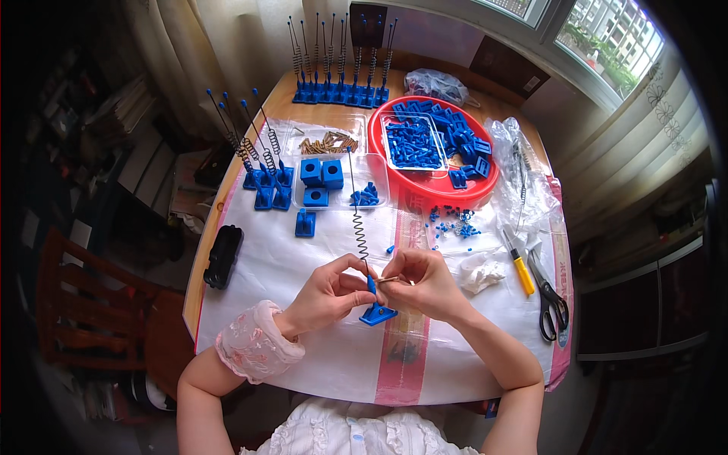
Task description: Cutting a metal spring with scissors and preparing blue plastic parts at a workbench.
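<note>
My left hand [330,297] is closed round the blue post of a spring stand, its fingertips just above the blue base [378,315]. From that post a dark coil spring [360,235] rises into a thin wire with a blue tip. Pressed against the post from the other side, my right hand [426,290] pinches a small slender tan piece [387,280]. Beyond my hands, a clear tray [383,171] holds blue blocks [332,174] and small blue pegs [365,195]. A separate blue base piece [305,224] sits in front of the tray.
A red basin [462,196] of blue parts stands at the back right. Spring stands [341,95] line the far edge; more [269,186] stand left. Brass-coloured pieces [330,142] lie behind the tray. A yellow-handled tool [523,277] and scissors [556,303] lie right, a black case [224,256] left.
</note>
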Tool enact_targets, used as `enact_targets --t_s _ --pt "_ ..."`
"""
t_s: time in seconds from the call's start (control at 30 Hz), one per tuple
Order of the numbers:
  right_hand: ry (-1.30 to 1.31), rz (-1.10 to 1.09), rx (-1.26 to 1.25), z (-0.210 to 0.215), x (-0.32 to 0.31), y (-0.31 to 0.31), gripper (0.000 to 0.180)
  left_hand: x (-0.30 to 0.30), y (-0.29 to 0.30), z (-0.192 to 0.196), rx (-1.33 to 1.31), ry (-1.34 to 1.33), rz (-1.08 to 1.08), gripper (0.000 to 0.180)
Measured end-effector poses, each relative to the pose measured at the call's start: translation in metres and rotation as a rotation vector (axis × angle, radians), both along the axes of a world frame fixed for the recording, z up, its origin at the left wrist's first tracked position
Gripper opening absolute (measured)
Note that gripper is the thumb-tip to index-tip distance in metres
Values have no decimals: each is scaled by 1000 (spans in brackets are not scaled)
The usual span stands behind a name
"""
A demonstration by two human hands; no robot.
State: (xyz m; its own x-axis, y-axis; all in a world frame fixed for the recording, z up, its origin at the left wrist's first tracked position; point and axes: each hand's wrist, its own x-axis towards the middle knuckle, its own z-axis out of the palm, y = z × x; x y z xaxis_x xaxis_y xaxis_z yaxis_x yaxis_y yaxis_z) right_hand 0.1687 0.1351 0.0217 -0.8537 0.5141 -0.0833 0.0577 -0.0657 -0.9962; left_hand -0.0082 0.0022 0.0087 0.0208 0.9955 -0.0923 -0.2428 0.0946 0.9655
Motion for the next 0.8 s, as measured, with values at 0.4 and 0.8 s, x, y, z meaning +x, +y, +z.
enact_targets --t_s 0.4,0.8 --pt "-54 -43 187 7 -1 -4 10 3 1 -1 48 87 64 29" --pt "6 -39 -17 5 -3 -9 6 0 -1 -1 47 58 10 27"
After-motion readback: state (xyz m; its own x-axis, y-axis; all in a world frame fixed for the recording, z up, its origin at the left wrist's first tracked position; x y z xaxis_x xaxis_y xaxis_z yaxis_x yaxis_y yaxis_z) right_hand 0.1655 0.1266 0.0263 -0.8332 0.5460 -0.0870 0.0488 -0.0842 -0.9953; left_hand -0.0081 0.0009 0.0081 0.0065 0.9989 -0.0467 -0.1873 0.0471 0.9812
